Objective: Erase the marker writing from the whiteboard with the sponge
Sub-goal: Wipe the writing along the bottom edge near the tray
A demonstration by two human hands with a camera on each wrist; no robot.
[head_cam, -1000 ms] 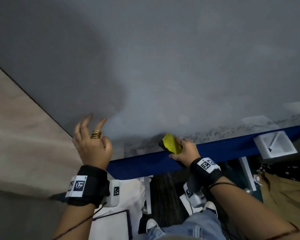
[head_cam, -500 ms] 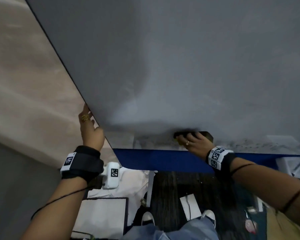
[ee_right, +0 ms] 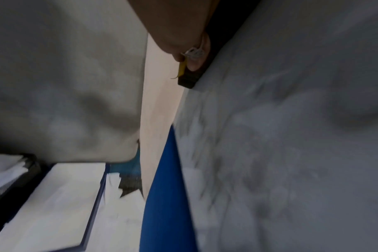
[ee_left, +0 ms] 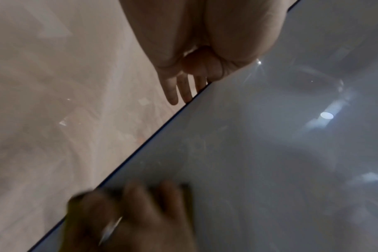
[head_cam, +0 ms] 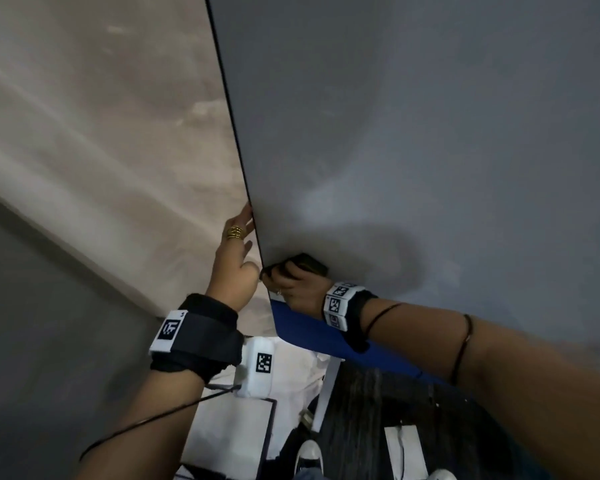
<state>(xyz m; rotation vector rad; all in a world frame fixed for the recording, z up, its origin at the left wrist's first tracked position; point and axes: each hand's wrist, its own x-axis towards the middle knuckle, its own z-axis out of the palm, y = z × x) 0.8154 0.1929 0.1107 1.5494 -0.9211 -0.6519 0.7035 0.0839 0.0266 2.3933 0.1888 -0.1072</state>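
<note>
Sponge pressed flat against whiteboard at lower-left corner, tight to left edge, just above blue bottom rail; broad board face lies open rightward. Long axis apparently runs along rail. Right hand grips sponge. Left hand open, straight fingers touching board's left edge.

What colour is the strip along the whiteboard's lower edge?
Blue strip, clearest in the right wrist view.
</note>
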